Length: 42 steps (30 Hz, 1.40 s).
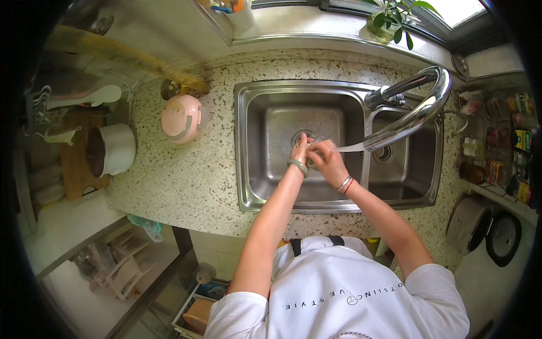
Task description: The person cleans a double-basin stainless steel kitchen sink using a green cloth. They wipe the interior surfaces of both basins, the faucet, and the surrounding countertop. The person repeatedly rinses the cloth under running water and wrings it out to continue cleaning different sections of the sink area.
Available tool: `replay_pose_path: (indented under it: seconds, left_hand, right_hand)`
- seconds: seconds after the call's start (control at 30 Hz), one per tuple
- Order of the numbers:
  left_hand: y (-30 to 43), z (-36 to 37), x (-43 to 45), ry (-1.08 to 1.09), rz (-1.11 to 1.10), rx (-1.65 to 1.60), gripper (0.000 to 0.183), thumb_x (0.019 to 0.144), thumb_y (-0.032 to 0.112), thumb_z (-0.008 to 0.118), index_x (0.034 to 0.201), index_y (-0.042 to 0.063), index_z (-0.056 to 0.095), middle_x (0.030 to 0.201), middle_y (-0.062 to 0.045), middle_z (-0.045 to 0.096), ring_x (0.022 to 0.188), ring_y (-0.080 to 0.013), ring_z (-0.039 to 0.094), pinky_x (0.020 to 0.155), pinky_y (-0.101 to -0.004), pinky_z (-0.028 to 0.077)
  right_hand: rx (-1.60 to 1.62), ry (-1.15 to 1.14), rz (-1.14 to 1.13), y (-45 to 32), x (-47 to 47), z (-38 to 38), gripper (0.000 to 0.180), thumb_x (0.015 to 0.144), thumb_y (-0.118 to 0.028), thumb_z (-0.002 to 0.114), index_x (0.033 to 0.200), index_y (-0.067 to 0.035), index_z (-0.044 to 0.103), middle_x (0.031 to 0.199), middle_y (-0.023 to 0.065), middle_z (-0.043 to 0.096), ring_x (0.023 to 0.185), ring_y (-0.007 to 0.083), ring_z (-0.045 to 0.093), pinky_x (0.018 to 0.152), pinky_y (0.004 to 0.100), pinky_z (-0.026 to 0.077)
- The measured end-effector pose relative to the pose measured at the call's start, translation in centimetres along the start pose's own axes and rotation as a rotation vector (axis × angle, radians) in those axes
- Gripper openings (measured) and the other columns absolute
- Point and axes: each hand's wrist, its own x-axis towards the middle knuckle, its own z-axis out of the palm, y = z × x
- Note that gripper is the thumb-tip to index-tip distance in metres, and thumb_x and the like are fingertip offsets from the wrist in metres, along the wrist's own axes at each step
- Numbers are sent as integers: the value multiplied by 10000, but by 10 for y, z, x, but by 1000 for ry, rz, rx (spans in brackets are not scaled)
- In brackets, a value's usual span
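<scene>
Both of my hands are together over the left basin (pixel 260 140) of a stainless steel double sink, close to its drain (pixel 301 134). Water (pixel 350 148) runs from the chrome faucet (pixel 406 127) onto them. My left hand (pixel 299 151), with a green bangle (pixel 298 166) at the wrist, has its thumb side up and part of its fingers hidden. My right hand (pixel 329 160) meets it with bent fingers, wearing a silver bracelet and a red cord (pixel 348 185). A small greenish patch shows between the hands; whether it is a held thing is unclear.
A pink lidded container (pixel 180 118) stands on the speckled countertop (pixel 194 178), left of the sink. Further left are a white pot (pixel 117 148) and a wooden cutting board (pixel 78 169). Spice jars fill a rack (pixel 497 144) at right. A potted plant (pixel 383 25) sits on the windowsill.
</scene>
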Motion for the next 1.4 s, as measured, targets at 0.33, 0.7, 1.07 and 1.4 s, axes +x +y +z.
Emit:
replay_pose_path:
  seconds: [0.33, 0.7, 1.07, 1.4]
  left_hand:
    - [-13, 43, -21, 311, 217, 517, 570, 955, 520, 408, 777, 31, 639, 744, -87, 636, 773, -150, 585, 669, -363, 454]
    - [14, 41, -57, -56, -331, -178, 494, 928, 534, 496, 1199, 123, 523, 1023, -52, 604, 966, -176, 577, 847, -360, 498]
    - [36, 58, -83, -471, -278, 25, 523, 889, 599, 504, 1163, 157, 559, 873, 22, 543, 788, -75, 487, 650, -281, 419]
    - [30, 62, -91, -528, -497, 77, 170, 838, 191, 695, 894, 124, 549, 763, -5, 540, 525, -23, 428, 382, -150, 291]
  right_hand:
    - [6, 43, 358, 12, 23, 0, 224, 901, -227, 582, 836, -12, 577, 788, 182, 556, 702, 341, 554, 623, 392, 449]
    - [130, -213, 94, 14, 14, -42, 163, 821, -133, 676, 930, -42, 595, 873, 48, 561, 765, 175, 533, 714, 313, 450]
    - [95, -161, 292, 20, 9, -44, 326, 910, -295, 589, 1107, -36, 609, 1043, 122, 618, 935, 210, 609, 814, 317, 471]
    - [1199, -406, 813, -5, 22, -57, 396, 922, -183, 591, 1272, -36, 481, 1123, 122, 599, 889, 173, 616, 746, 266, 548]
